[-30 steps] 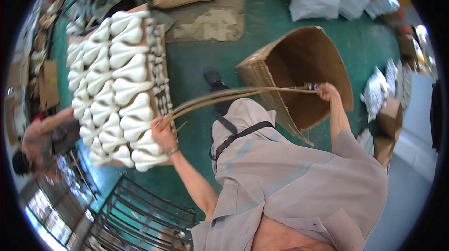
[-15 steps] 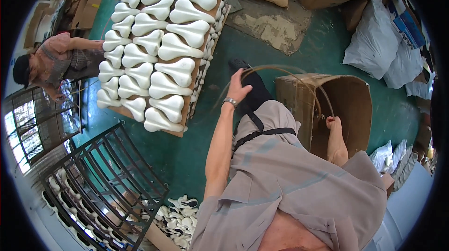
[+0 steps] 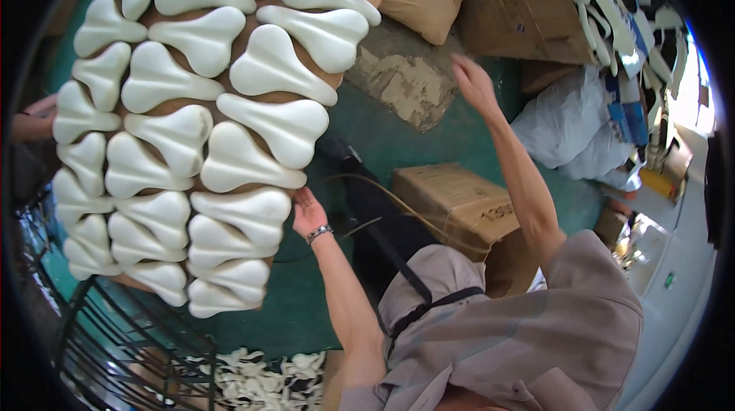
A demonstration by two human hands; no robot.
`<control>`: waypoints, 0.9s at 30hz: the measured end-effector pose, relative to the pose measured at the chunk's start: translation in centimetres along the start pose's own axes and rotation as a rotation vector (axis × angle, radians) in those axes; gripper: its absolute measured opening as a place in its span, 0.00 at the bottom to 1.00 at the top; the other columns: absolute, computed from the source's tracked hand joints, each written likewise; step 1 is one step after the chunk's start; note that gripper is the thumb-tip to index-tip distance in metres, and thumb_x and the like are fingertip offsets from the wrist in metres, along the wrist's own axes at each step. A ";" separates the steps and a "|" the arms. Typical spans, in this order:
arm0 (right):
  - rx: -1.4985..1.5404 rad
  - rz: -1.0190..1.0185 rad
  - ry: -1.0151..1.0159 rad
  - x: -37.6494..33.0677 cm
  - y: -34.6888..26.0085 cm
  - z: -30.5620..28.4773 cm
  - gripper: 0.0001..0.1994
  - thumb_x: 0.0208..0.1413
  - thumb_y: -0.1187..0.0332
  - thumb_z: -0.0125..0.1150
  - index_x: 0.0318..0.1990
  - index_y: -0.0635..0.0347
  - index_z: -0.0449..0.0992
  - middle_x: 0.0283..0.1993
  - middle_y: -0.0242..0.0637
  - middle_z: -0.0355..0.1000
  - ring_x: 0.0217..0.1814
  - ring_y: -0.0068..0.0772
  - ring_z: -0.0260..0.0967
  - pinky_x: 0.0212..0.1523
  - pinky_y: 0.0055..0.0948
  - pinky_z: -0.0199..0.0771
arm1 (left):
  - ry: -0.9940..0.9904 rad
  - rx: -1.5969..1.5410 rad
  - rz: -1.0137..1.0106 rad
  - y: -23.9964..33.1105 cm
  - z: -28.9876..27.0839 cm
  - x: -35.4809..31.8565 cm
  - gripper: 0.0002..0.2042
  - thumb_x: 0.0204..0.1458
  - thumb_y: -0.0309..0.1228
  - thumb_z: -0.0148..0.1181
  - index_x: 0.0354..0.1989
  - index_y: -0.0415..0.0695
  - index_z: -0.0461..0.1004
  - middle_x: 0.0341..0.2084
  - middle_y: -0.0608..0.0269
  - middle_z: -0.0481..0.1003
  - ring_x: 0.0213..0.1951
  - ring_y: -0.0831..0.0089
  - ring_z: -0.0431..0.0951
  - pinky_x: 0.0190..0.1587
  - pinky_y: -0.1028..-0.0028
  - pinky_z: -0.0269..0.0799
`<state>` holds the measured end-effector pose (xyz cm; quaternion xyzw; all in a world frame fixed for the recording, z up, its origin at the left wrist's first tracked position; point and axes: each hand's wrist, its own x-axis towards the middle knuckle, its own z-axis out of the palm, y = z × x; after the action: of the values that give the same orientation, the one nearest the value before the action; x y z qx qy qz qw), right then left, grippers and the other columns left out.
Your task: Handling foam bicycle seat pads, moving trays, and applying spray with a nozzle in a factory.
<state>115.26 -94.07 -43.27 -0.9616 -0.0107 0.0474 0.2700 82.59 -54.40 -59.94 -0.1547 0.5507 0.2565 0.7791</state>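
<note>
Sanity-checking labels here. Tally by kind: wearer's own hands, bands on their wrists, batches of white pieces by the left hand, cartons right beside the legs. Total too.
Own hands: 2 (left hand, right hand)
Wrist band: 1
Batch of white saddle-shaped pieces: 1
Brown carton beside the legs: 1
Total: 5

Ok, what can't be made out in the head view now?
Head view:
Right hand: fingers blurred.
Left hand: too close to the white pieces to tell contact.
White pieces: some cut off by the upper edge.
Thin strip: ends too faint to trace.
Carton: lower part hidden by clothing.
Co-worker's arm: cut off by dark left rim.
</note>
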 end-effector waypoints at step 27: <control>0.359 0.020 -0.861 14.6 1.9 0.3 0.32 0.71 0.41 0.50 0.63 0.64 0.69 0.62 0.38 0.68 0.63 0.33 0.64 0.61 0.32 0.61 | 0.002 0.273 0.516 3.2 -4.5 -16.4 0.11 0.60 0.26 0.65 0.50 0.45 0.75 0.38 0.64 0.81 0.38 0.70 0.83 0.39 0.67 0.82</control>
<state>129.77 -94.84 -45.81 -0.7926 -0.1042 0.4460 0.4025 72.99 -57.87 -46.00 0.0964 0.6019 0.3696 0.7013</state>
